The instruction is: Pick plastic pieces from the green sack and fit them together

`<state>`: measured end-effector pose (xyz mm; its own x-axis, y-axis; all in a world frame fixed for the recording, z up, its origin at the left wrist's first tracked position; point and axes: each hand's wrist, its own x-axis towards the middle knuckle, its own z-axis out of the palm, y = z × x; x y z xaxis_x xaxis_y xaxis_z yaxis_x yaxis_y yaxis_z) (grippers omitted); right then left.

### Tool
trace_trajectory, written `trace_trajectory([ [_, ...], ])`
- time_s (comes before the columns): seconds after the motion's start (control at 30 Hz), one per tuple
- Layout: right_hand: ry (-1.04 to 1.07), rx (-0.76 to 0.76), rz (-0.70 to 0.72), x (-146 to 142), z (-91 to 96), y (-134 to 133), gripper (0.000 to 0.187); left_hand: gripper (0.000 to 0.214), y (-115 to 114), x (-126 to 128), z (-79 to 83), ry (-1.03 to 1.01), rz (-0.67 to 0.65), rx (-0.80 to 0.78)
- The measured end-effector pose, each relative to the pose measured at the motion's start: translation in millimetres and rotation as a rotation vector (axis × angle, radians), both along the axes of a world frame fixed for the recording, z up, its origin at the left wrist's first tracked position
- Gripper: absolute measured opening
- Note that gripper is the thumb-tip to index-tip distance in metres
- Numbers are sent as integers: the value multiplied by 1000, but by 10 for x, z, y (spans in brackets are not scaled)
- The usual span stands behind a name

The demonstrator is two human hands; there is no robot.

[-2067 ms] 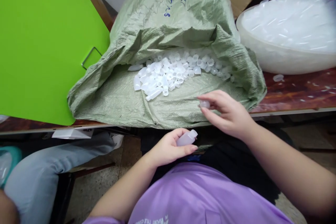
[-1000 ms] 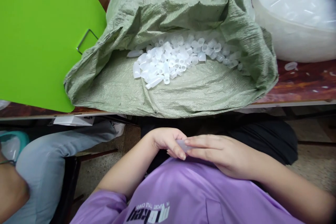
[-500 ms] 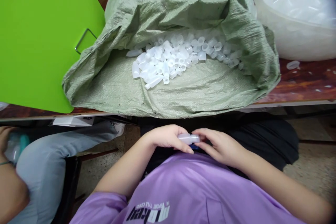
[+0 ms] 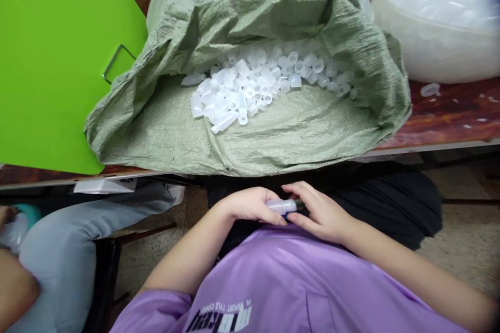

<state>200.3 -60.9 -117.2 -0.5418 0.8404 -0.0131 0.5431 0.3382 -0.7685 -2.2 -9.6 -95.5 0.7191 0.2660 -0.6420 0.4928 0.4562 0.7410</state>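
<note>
Both hands meet low over my lap, just above my purple shirt. My left hand (image 4: pixel 246 204) is closed around a small translucent plastic bottle (image 4: pixel 278 206) lying sideways. My right hand (image 4: pixel 318 213) pinches the bottle's cap end with curled fingers. On the table edge ahead lies an open green woven sack (image 4: pixel 258 135). A heap of small translucent caps (image 4: pixel 258 86) fills its mouth.
A bright green board (image 4: pixel 50 62) with a wire handle covers the table's left. A large white basin (image 4: pixel 433 52) of clear plastic pieces stands at the right, one loose cap (image 4: pixel 429 89) beside it. Another person's jeans-clad leg (image 4: pixel 86 234) and arm are at the lower left.
My right hand came back from the sack with a cap and joined my left hand at the bottle over my lap. Since then the hands stay together, fingers shifting on the cap end.
</note>
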Motion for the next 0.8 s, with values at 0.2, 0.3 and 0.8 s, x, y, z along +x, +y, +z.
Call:
trace_trajectory([
  [0.2, 42, -42, 122, -14, -3, 7, 25, 30, -10, -23, -18, 8, -31, -7],
  [0.3, 60, 72, 133, -34, 15, 36, 25, 27, -14, -9, -17, 7, -55, 4],
  [0.8, 344, -478, -276, -192, -520, -115, 44, 29, -257, 249, -294, 81, 199, -116],
])
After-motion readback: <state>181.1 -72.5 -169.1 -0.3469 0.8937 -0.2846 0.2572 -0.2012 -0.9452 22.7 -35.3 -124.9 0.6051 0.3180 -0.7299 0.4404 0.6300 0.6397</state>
